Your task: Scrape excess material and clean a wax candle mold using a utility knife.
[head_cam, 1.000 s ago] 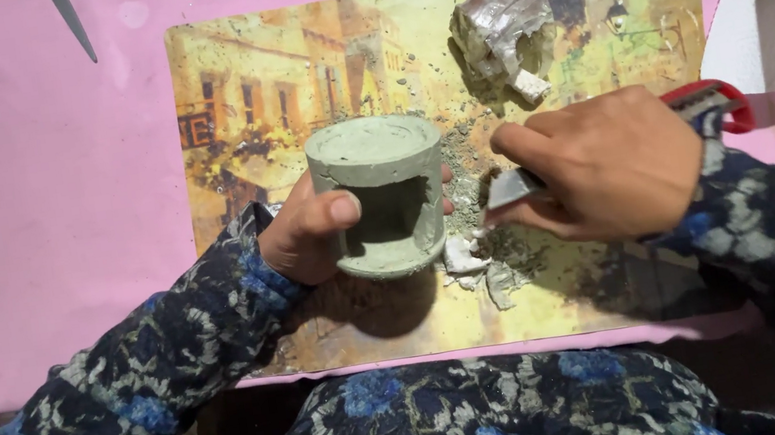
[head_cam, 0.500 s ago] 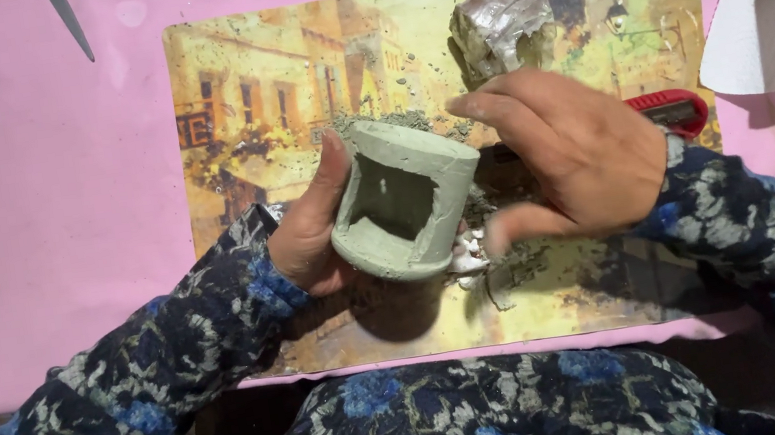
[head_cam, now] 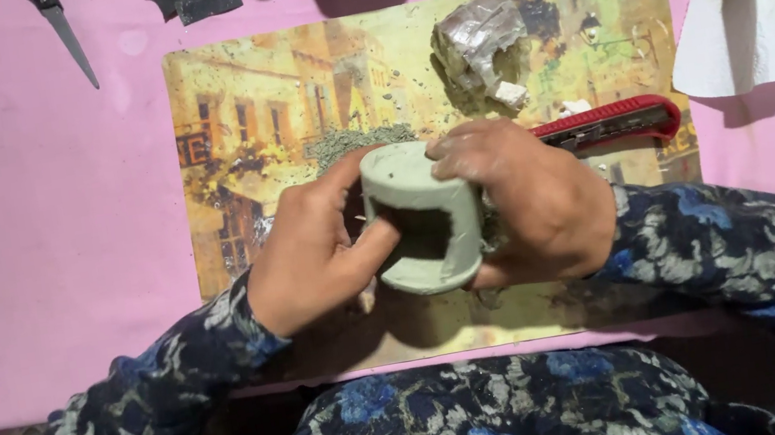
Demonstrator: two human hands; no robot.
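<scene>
Since half a second ago I've rolled the green clay cylinder (head_cam: pixel 428 217) further: its square cut-out now faces up at me, and my right hand (head_cam: pixel 532 202) has moved from beside it to over its top right. My left hand (head_cam: pixel 312 258) clamps the left side, thumb hooked on the cut-out edge. Both hands closed on it, lifted just above the picture mat (head_cam: pixel 242 117).

Count: one cylinder, one red utility knife (head_cam: pixel 612 123) just right of my right hand, one grey clay lump (head_cam: pixel 479 38) far on the mat, two small white bits near it, one blade tip (head_cam: pixel 70 40) far left, paper towel (head_cam: pixel 742 6) far right.

Open room: left half of mat and pink table (head_cam: pixel 35 227) to the left. Near mat edge sits right under my wrists.
</scene>
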